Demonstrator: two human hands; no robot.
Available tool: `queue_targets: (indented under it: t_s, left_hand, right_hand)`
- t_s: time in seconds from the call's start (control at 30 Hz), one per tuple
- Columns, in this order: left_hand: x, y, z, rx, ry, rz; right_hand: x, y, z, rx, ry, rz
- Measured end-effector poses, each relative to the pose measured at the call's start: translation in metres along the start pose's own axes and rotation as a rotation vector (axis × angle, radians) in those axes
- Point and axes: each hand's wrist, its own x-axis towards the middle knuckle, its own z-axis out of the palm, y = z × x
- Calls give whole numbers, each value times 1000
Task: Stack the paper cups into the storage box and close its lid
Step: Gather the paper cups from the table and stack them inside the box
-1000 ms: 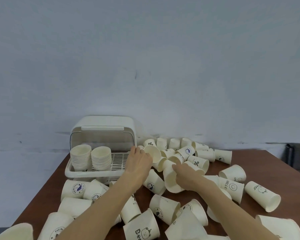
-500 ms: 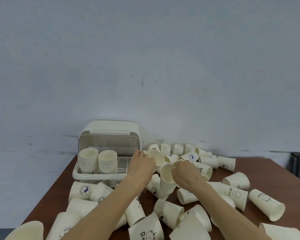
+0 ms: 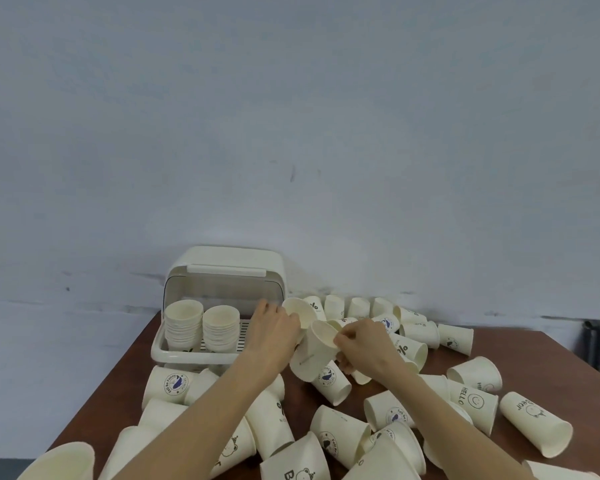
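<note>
Right hand [image 3: 366, 344] fingers pinch the rim of a cream paper cup [image 3: 315, 351], mouth tilted up toward the camera. Left hand [image 3: 274, 332] closes around a second cream paper cup [image 3: 298, 308], held just above and behind the first; its fingertips are hidden behind the hand. Left of the left fingers: cream plastic storage box [image 3: 191, 356], lid [image 3: 227, 263] raised, two nested cup stacks [image 3: 201, 327] inside. Loose printed cups [image 3: 470, 401] lie scattered on the brown wooden table [image 3: 551, 362] around both forearms. Nearest cups are cut off by the frame's bottom edge.
</note>
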Motion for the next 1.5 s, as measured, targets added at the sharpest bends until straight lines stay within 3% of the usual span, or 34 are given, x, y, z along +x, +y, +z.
queue_targets:
  t_s: [0.43, 0.73, 0.87, 0.97, 1.3, 1.5]
  left_hand:
    - [-1, -67, -11, -93, 158, -143]
    - [-11, -145, -22, -103, 341, -270]
    - [-20, -170, -16, -75, 322, -296]
    - [-25, -181, -4, -67, 293, -309]
    - [-31, -185, 43, -120, 203, -292]
    - [-33, -180, 64, -112, 100, -301]
  right_hand:
    - [25, -29, 25, -479, 52, -273]
    - [54, -98, 76, -434, 233, -515]
    - [72, -128, 105, -468, 247, -549]
    - [82, -136, 126, -577, 137, -518]
    - [79, -114, 159, -756, -52, -452]
    - [69, -110, 169, -834, -64, -481]
